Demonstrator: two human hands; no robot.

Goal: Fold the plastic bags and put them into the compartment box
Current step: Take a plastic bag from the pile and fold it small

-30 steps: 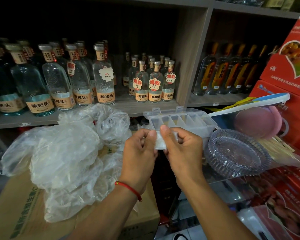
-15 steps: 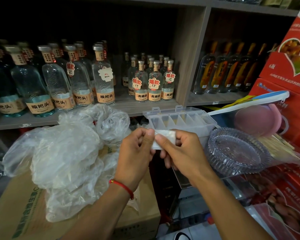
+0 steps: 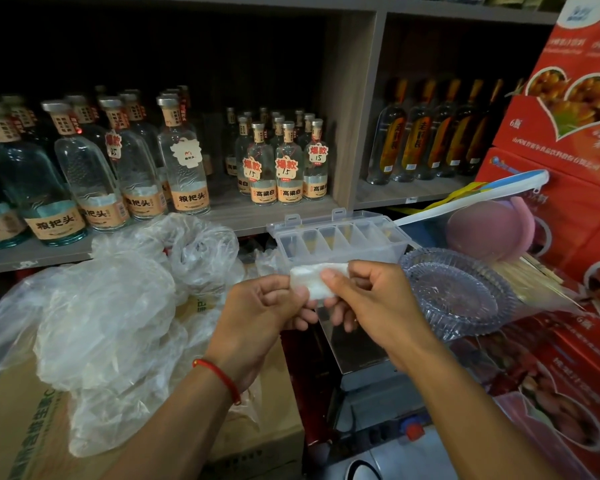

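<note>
Right now both hands, left hand (image 3: 267,306) and right hand (image 3: 368,299), are pinching a small, white, tightly folded plastic bag (image 3: 312,279) just before the clear compartment box (image 3: 336,239).

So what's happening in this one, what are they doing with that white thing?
A person is holding a small folded plastic bag between both hands: the left hand pinches its left end and the right hand grips its right side. Just behind it, a clear compartment box stands open, and its visible compartments look empty. A heap of loose plastic bags, not yet folded, lies on a cardboard carton to the left. A glass dish sits to the right.
</note>
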